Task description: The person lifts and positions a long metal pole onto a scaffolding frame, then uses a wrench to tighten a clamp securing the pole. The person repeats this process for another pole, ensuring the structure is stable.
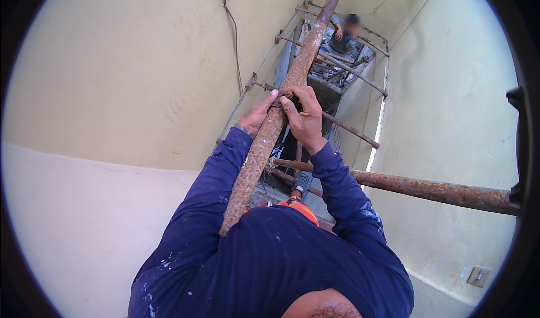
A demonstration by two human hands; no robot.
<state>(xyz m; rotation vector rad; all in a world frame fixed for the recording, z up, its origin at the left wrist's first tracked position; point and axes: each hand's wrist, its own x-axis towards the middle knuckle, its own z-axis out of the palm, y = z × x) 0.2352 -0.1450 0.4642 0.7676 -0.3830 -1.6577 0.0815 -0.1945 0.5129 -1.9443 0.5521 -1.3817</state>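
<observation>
A long rusty scaffold pipe slants up from my chest toward the top of the picture. Around it, at mid-length, sits a rusty scaffold clamp. My left hand grips the pipe from the left just below the clamp, its thumb up beside the clamp and its other fingers hidden behind. From the right, my right hand is closed at the clamp, thumb and forefinger pinching its bolt end. The exact bolt or nut between those fingertips is too small to make out.
A thick rusty horizontal pipe runs to the right from below my right forearm. Thinner scaffold bars stand ahead, with a person at the far end. Cream walls rise on both sides; a dark cable hangs on the left one.
</observation>
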